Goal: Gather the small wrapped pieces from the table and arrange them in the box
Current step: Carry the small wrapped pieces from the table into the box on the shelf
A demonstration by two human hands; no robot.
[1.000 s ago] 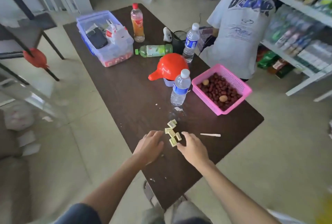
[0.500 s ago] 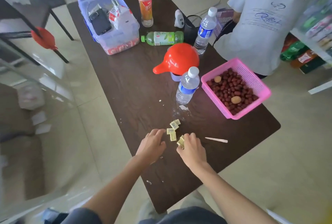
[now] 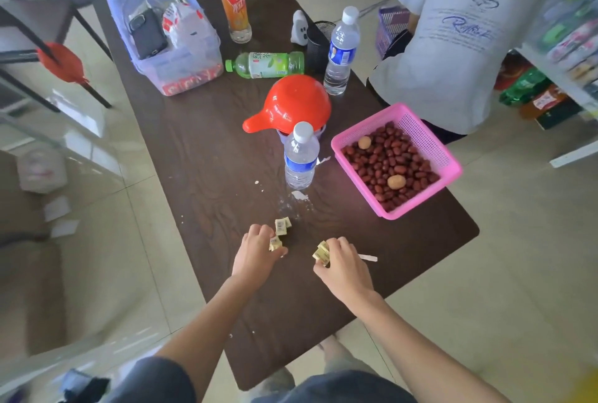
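Small yellow wrapped pieces lie near the front of the dark table (image 3: 207,150). Two of them (image 3: 282,225) rest loose just beyond my left hand. My left hand (image 3: 257,257) has its fingers curled round a wrapped piece (image 3: 275,244). My right hand (image 3: 343,268), a little to the right, pinches a couple of wrapped pieces (image 3: 321,253) at its fingertips. A clear plastic box (image 3: 168,37) with a phone and packets inside stands at the table's far left.
A water bottle (image 3: 301,156) stands just beyond the pieces, a pink basket of red dates (image 3: 396,161) to its right. An orange funnel-like lid (image 3: 293,108), further bottles and a black cup sit farther back. A person in a white shirt (image 3: 466,40) crouches at the right edge. A white stick (image 3: 367,257) lies by my right hand.
My hands have drawn apart. The right hand has picked up pieces and moved right with them; the left hand has closed on a piece. The camera has tilted closer to the table.
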